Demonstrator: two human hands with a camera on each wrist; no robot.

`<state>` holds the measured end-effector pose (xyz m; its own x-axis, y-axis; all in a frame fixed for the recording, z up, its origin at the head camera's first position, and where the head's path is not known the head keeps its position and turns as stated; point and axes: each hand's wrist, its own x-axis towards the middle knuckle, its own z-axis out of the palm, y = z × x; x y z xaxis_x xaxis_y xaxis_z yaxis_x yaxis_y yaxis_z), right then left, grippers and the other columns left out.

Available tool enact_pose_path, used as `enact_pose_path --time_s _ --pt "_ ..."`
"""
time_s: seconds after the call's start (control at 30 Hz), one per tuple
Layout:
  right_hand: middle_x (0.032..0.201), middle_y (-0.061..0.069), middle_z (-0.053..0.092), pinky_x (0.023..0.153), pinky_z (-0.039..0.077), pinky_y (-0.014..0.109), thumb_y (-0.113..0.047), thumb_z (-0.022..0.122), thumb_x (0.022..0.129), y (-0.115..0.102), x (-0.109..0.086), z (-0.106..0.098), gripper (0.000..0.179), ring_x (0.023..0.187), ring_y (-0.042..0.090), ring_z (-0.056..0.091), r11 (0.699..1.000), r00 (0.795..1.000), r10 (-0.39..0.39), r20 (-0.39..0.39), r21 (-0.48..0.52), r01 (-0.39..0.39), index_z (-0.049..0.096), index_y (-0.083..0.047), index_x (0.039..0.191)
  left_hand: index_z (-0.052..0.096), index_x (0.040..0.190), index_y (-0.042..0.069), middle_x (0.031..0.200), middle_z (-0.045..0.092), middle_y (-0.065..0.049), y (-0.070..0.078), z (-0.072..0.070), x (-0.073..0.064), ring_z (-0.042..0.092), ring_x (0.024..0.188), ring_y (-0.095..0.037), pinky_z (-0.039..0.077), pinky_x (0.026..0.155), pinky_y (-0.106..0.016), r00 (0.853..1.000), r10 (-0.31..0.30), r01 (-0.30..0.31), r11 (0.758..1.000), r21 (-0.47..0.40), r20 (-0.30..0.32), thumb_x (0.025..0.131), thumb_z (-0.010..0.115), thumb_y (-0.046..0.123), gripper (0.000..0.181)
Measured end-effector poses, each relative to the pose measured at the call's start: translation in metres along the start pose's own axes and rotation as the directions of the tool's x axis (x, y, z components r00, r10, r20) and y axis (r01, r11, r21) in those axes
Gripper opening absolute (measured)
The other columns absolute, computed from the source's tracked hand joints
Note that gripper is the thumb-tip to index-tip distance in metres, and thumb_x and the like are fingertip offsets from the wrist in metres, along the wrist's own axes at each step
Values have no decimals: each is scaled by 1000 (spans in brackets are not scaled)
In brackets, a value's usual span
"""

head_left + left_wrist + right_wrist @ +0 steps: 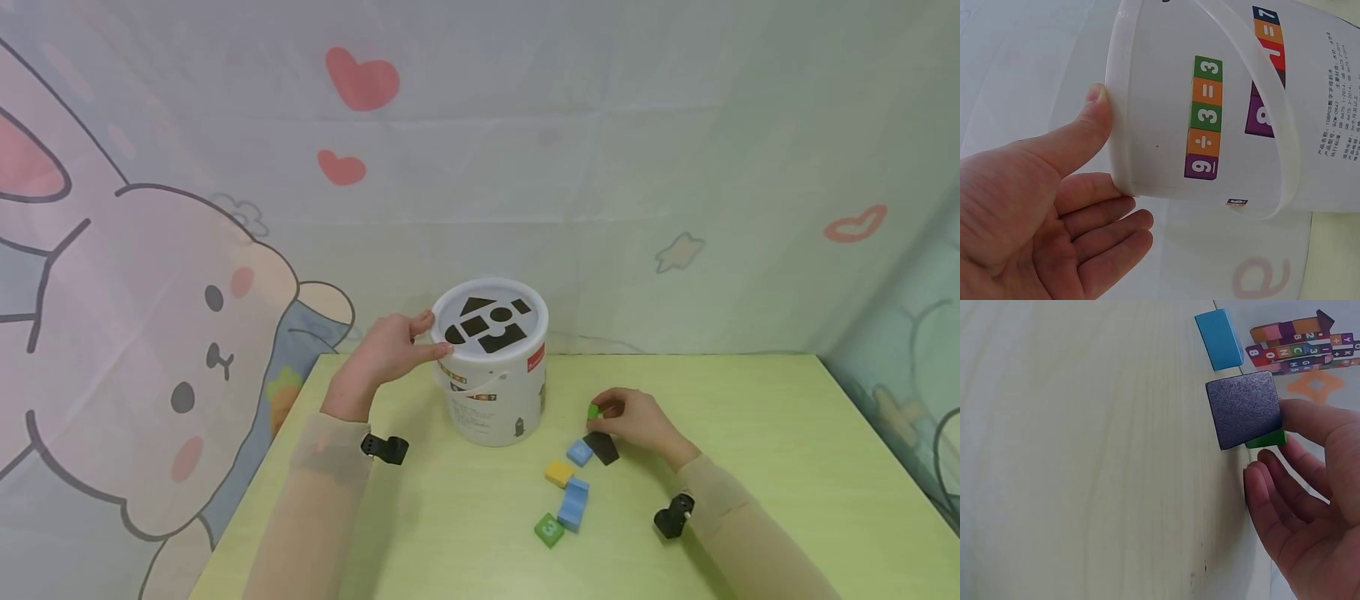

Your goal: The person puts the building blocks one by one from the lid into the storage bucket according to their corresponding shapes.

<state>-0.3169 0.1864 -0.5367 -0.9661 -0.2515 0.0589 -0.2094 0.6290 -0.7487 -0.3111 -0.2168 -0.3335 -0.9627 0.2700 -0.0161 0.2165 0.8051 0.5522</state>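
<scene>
My left hand [386, 350] is at the left of a white lidded bucket [491, 408]. Its thumb and forefinger touch the rim of the lid [450, 302], the other fingers hanging loosely beside it in the left wrist view. Dark shapes mark the lid's top. Right of the bucket, my right hand [637, 421] pinches a small green block [593, 412] between thumb and fingertips. A dark square block [1244, 409] stands right before the thumb and hides part of the green one in the right wrist view. Beside the dark block sits a blue block [580, 452].
Nearer the front of the pale table [750, 417] lie a yellow block [558, 473], a blue block with a curved top [573, 503] and a green block marked 3 [549, 530]. A printed cloth [480, 167] hangs behind the table. The bucket's white handle [1285, 125] hangs down its side.
</scene>
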Motion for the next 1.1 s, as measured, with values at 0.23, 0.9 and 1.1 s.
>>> enact_pose_path --time_s 0.23,0.9,1.1 --pt "111 6 76 85 56 38 -27 88 91 2 0 1 43 99 22 71 1000 1000 -20 -2 18 20 76 -3 125 39 164 10 167 38 -10 0 -1 -1 39 154 -34 45 94 -47 1000 -8 8 1000 -6 6 101 77 42 81" --pt "108 7 77 87 55 40 -20 84 93 -2 -3 -2 38 101 24 71 999 999 -47 -4 14 47 78 -6 127 40 163 9 166 39 -10 0 -1 -1 51 144 -33 45 93 -46 1000 -2 2 1000 -14 -2 100 78 41 80" --pt "106 7 77 84 55 36 -21 85 92 -3 -5 -3 37 98 22 71 999 998 -55 -10 1 55 79 -6 125 40 163 10 166 39 -11 -1 -1 0 53 142 -34 45 93 -46 1000 -8 8 1000 -12 1 100 78 42 81"
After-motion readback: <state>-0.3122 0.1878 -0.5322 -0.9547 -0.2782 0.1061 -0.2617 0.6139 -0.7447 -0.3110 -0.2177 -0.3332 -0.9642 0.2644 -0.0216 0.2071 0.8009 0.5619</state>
